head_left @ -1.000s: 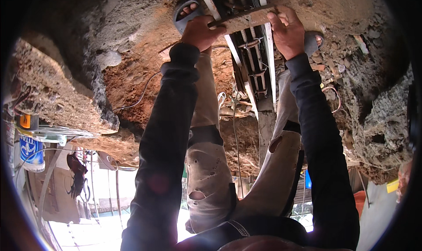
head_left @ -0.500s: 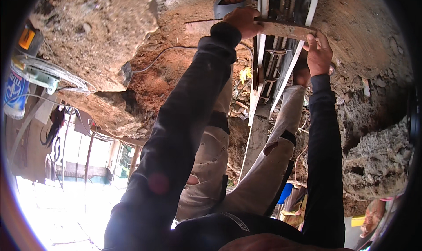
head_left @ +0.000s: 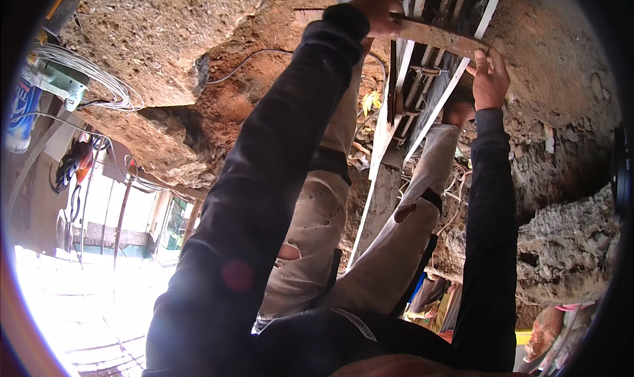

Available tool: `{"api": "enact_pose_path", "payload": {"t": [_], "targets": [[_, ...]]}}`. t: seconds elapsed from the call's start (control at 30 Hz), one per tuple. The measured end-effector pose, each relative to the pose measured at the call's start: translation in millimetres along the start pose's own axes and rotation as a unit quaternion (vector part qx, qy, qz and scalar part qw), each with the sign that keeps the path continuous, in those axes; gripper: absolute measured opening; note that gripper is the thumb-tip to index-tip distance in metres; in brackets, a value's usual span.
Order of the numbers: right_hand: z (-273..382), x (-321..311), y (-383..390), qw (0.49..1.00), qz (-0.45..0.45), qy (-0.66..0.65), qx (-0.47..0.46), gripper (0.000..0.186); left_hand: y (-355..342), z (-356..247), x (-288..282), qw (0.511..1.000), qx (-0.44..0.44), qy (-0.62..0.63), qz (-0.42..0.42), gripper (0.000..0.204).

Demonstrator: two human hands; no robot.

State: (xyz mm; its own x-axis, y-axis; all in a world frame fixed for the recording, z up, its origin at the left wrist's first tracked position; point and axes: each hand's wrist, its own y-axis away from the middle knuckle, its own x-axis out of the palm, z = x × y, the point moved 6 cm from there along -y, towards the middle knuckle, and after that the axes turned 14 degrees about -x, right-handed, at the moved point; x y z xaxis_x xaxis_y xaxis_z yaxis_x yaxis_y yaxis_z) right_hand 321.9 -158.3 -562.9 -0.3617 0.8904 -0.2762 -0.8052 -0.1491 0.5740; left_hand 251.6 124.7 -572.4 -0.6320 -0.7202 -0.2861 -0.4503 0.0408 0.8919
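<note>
A narrow wooden board (head_left: 432, 35) lies crosswise over a long formwork trough with pale edges (head_left: 490, 10). My left hand (head_left: 380, 15) is closed around the board left of the trough; the board's thin far-left end sticks out past my wrist. At the right end, my right hand (head_left: 490, 81) pinches the board, with thumb and fingers near the trough's right edge. Inside the trough run ribbed steel bars (head_left: 415, 89) tied with cross pieces. Part of the board is hidden by my left hand and sleeve.
My legs (head_left: 389, 238) straddle the trough. Rough rock and soil (head_left: 165, 40) rise on the left, with broken concrete (head_left: 568, 245) on the right. At far left are a green power tool (head_left: 61, 79), coiled wire (head_left: 99, 66) and a blue-and-white container (head_left: 23, 116). A grey cable (head_left: 247, 63) crosses the soil.
My view has shifted and tilted slightly, so the board and trough sit higher and farther right in the picture. Both hands keep their hold on the board.
</note>
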Motion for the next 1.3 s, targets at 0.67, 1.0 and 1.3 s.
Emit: {"api": "enact_pose_path", "payload": {"t": [0.67,1.0,1.3], "targets": [[220.3,-36.4,83.4,0.787,0.376,0.35,-0.341,0.047,195.5,-179.1,-40.4,0.966,0.158,-0.119,-0.165,0.033],[255.9,-115.0,206.4,0.837,0.384,0.285,-0.267,0.041,294.5,-220.6,15.9,0.985,0.05,-0.156,0.055,0.048],[236.6,-198.8,251.8,0.873,0.341,0.289,-0.194,0.05,317.6,-244.5,31.2,0.985,0.052,-0.144,0.073,0.049]]}}
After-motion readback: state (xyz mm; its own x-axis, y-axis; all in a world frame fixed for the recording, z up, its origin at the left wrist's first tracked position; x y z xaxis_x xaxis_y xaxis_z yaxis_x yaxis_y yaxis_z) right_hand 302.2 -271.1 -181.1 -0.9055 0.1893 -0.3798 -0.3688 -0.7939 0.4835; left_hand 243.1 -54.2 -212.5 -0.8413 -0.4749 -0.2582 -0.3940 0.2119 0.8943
